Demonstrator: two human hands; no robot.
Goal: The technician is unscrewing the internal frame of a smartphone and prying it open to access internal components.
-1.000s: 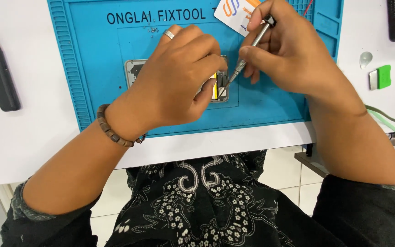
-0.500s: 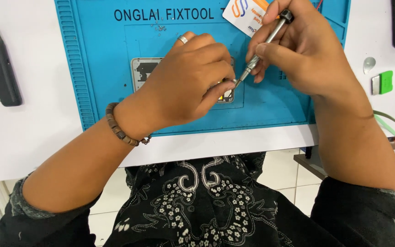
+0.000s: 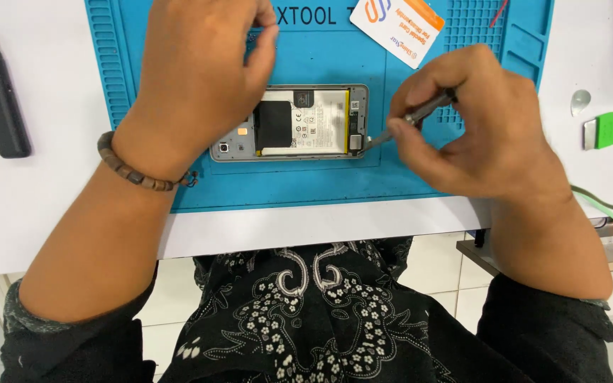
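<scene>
On the blue mat (image 3: 321,184), opened phone (image 3: 299,122) lies crosswise; right hand (image 3: 473,124) grips screwdriver (image 3: 409,120)

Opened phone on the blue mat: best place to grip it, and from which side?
Probably the long edges of the opened phone, pinched from above at its camera end by the left hand. It lies flat with battery exposed, and the right hand works a screwdriver at the other end.
</scene>
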